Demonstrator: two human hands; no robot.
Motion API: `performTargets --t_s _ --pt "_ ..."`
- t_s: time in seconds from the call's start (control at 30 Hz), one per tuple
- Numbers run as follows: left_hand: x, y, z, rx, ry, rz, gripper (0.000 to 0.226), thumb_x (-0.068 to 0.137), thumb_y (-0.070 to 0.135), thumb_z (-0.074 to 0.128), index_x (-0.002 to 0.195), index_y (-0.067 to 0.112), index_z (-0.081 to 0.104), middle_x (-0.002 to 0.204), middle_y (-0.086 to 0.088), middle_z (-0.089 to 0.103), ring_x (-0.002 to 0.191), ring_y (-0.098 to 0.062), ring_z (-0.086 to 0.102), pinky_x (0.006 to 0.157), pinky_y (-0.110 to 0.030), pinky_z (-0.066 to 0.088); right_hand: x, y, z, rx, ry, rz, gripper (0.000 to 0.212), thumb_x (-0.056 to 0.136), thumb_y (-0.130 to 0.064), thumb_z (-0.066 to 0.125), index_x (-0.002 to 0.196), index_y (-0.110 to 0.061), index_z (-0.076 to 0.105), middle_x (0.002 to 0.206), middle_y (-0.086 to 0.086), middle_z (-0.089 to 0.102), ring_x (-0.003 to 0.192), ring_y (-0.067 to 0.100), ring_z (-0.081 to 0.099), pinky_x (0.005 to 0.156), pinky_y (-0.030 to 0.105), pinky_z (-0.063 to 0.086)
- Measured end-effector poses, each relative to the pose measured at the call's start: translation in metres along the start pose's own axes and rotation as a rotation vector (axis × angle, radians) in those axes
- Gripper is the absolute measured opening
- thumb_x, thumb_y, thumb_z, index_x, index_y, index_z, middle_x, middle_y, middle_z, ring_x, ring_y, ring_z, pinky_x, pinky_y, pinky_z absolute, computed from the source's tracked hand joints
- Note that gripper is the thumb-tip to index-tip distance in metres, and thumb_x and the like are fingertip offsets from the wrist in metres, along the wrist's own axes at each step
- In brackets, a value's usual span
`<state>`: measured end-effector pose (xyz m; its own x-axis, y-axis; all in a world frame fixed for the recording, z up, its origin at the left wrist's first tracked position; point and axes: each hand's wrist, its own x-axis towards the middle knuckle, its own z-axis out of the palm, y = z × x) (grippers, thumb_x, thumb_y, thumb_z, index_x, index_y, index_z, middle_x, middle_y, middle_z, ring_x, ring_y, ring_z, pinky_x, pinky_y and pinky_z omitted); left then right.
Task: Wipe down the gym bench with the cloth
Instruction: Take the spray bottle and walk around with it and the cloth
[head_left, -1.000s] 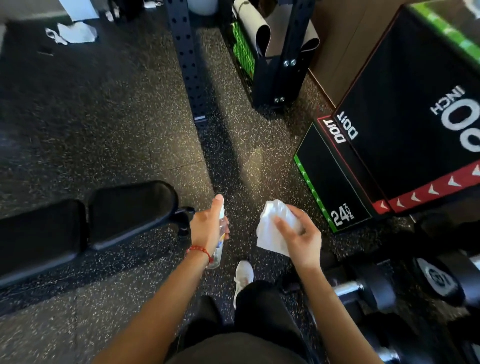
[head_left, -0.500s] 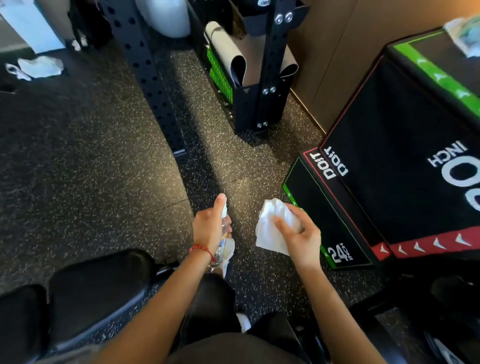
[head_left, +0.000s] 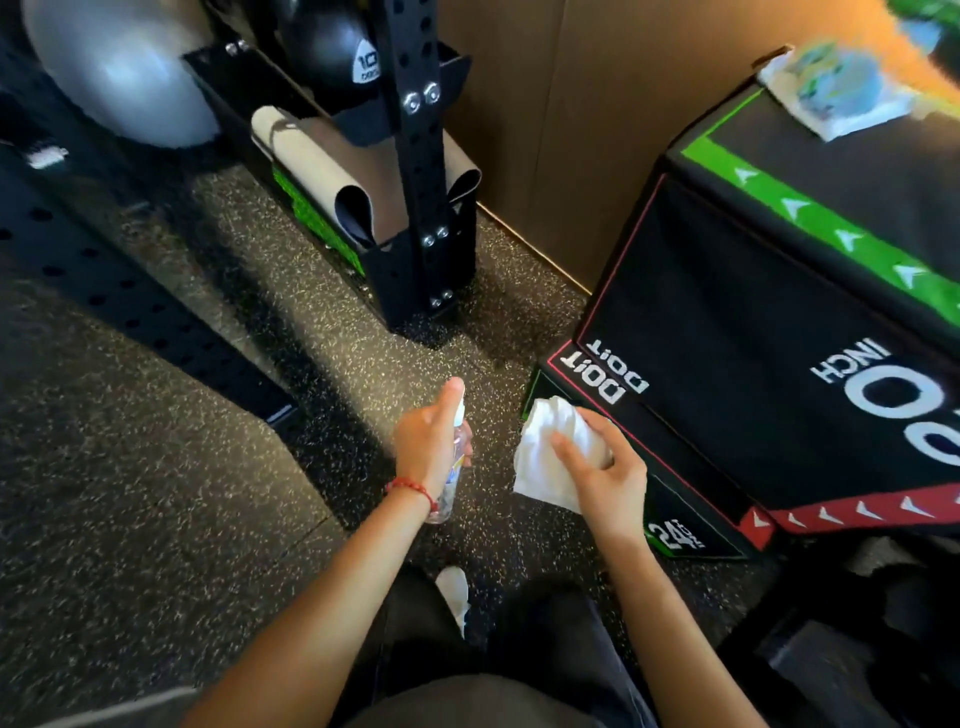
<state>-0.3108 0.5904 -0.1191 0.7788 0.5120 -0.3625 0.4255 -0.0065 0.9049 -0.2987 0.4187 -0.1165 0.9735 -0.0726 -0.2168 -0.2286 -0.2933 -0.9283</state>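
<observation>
Your left hand (head_left: 431, 441) is wrapped around a small clear plastic spray bottle (head_left: 453, 478), index finger up on the nozzle, and your right hand (head_left: 608, 478) pinches a crumpled white cloth (head_left: 545, 457) just beside it. Speckled rubber floor (head_left: 156, 493) below, a padded black plyo box (head_left: 779, 338) further right, and a perforated steel rack (head_left: 415, 182) beyond.

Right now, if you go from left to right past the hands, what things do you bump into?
Speckled floor → left hand gripping the spray bottle → white cloth → right hand holding it → black jump box.
</observation>
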Motion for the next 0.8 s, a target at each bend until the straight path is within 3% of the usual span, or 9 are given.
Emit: performTargets --t_s 0.17,0.27,0.4,0.47,0.57,0.67,0.8 --pt "0.041 0.036 0.052 0.007 -0.072 0.036 0.058 0.095 0.043 0.045 0.059 -0.001 0.057 0.045 -0.006 0.052 0.034 -0.010 0.051 0.039 -0.017 0.042 0.056 -0.012 -0.019 0.046 0.129 0.045 0.037 0.074 -0.028 0.076 0.109 -0.020 0.066 0.108 -0.006 0.066 0.102 0.010 0.060 0.094 0.040 0.048" --pt "0.067 0.059 0.092 -0.001 -0.125 0.059 0.064 0.090 0.052 0.047 0.060 -0.003 0.058 0.050 -0.014 0.053 0.040 -0.018 0.054 0.045 -0.023 0.045 0.095 -0.017 -0.039 0.079 0.181 0.027 0.034 0.074 -0.033 0.075 0.106 -0.027 0.067 0.108 -0.009 0.067 0.102 0.007 0.060 0.092 0.039 0.049" --pt "0.100 0.099 0.152 -0.028 -0.160 0.080 0.067 0.085 0.058 0.046 0.054 -0.001 0.055 0.047 -0.014 0.051 0.045 -0.025 0.052 0.047 -0.028 0.045 0.149 -0.034 -0.074 0.123 0.255 0.030 0.026 0.076 -0.027 0.073 0.100 -0.033 0.068 0.104 -0.013 0.066 0.098 0.003 0.059 0.089 0.034 0.050" --pt "0.114 0.119 0.181 -0.038 -0.196 0.085 0.067 0.074 0.065 0.045 0.049 0.003 0.055 0.047 -0.014 0.052 0.046 -0.025 0.052 0.052 -0.033 0.046 0.173 -0.043 -0.095 0.149 0.304 0.038 0.025 0.076 -0.026 0.073 0.100 -0.031 0.068 0.103 -0.012 0.067 0.096 0.002 0.060 0.088 0.033 0.051" --pt "0.129 0.153 0.220 -0.099 -0.237 0.120 0.061 0.068 0.063 0.047 0.039 0.009 0.052 0.041 -0.011 0.050 0.043 -0.026 0.050 0.051 -0.031 0.044 0.207 -0.057 -0.123 0.160 0.355 0.020 0.023 0.077 -0.029 0.073 0.100 -0.030 0.068 0.100 -0.012 0.068 0.096 0.001 0.061 0.088 0.030 0.050" --pt "0.141 0.186 0.253 -0.176 -0.288 0.152 0.061 0.077 0.055 0.047 0.039 0.007 0.049 0.037 -0.008 0.046 0.038 -0.024 0.047 0.047 -0.027 0.040 0.238 -0.069 -0.145 0.156 0.411 0.012 0.024 0.078 -0.032 0.073 0.100 -0.029 0.067 0.101 -0.013 0.068 0.098 0.000 0.059 0.092 0.027 0.047" --pt "0.158 0.225 0.288 -0.158 -0.333 0.285 0.071 0.092 0.042 0.040 0.048 -0.011 0.051 0.035 -0.010 0.043 0.037 -0.018 0.041 0.046 -0.023 0.036 0.271 -0.083 -0.164 0.183 0.486 0.004 0.020 0.078 -0.032 0.073 0.098 -0.032 0.066 0.101 -0.015 0.067 0.100 0.001 0.059 0.093 0.028 0.047"
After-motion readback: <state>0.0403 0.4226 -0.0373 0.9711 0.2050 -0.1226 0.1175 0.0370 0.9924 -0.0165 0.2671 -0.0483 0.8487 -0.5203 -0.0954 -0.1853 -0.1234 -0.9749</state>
